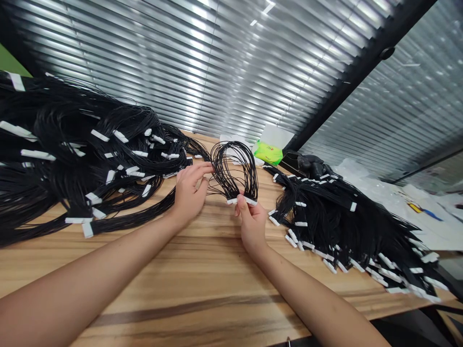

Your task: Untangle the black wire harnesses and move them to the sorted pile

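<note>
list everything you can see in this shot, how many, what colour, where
wooden tabletop: one, light brown with dark grain, under everything
wire heap: one, black wires with many white connectors, left side of the tabletop
second wire heap: one, black wires with many white connectors, right side of the tabletop
wire loop bundle: one, black with white connectors at its lower end, centre
packet: one, bright green, far edge of the tabletop
crumpled item: one, black, behind the second heap
papers: several, white, far right
window blinds: one set, silver, behind the tabletop
left hand: one, bare, open beside the bundle
right hand: one, bare, pinching the bundle's connectors
</note>
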`<state>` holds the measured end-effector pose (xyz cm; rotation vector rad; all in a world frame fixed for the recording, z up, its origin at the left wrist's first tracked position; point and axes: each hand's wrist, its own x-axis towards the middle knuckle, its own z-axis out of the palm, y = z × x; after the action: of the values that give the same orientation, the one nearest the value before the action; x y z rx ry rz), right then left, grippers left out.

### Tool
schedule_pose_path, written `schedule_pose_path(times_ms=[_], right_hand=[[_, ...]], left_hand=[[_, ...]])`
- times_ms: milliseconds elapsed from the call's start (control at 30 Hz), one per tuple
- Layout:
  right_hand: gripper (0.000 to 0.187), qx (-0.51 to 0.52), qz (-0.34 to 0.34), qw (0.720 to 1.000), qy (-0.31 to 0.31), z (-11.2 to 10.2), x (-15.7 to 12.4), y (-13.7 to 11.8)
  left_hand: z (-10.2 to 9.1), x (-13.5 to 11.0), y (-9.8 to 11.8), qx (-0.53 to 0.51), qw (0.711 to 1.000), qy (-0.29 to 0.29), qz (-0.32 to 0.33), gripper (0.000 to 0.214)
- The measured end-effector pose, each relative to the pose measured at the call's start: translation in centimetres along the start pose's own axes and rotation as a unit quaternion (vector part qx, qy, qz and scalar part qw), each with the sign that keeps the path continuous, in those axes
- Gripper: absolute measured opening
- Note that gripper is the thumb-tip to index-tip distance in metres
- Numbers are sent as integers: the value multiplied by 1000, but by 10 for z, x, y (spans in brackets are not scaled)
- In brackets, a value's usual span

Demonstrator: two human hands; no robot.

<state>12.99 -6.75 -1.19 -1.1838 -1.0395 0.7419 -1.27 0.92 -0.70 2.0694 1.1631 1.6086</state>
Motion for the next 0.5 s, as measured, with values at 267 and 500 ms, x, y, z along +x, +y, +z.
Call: schedule_pose_path(times_ms=[267, 500], right_hand=[[33, 15, 1, 1000, 22, 0, 2, -1], [35, 0, 6, 999, 47, -1, 6, 1]], left_hand=[[-2, 1, 7, 9, 1000, 15, 17, 18], [-3, -1, 12, -6, 997, -57, 42, 12]])
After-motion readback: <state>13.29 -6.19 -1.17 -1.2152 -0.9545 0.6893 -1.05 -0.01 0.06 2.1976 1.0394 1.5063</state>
